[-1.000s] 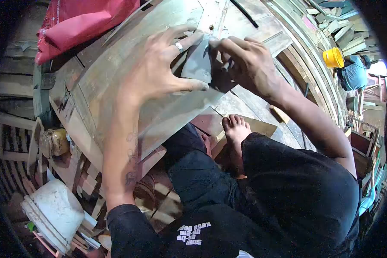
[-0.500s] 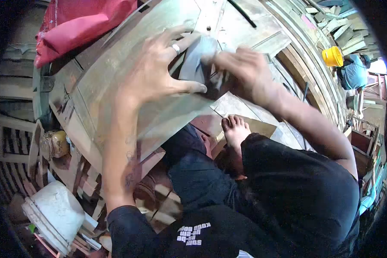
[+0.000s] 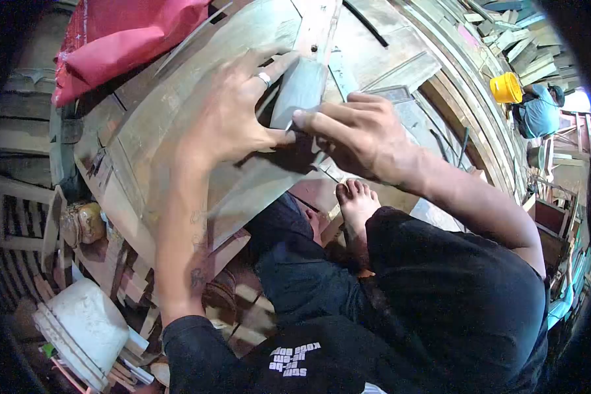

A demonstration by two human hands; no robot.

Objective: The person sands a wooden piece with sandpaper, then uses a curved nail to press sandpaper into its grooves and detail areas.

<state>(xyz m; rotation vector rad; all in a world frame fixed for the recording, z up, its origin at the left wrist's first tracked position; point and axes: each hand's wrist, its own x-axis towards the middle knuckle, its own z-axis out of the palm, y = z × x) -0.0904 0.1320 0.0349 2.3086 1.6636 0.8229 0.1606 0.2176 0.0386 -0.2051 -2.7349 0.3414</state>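
A smooth grey block (image 3: 301,88) lies on the wooden board (image 3: 171,125), its narrow end pointing away from me. My left hand (image 3: 233,111), with a ring on one finger, grips the block, fingertips at its far end and thumb at its near end. My right hand (image 3: 361,134) is closed at the block's near right side, its fingers pinched around something too hidden to make out. Dark shadow covers the area under the right fingers.
Red cloth (image 3: 125,43) lies at the upper left. A white bucket (image 3: 88,322) and a jar (image 3: 82,222) are at the lower left. Long planks (image 3: 463,108) run along the right. Beyond are a yellow bucket (image 3: 505,87) and another person (image 3: 538,111) in blue.
My right hand has moved from the block's far end down towards its near end. My left hand has stayed at the block, which shows more of its upper surface.
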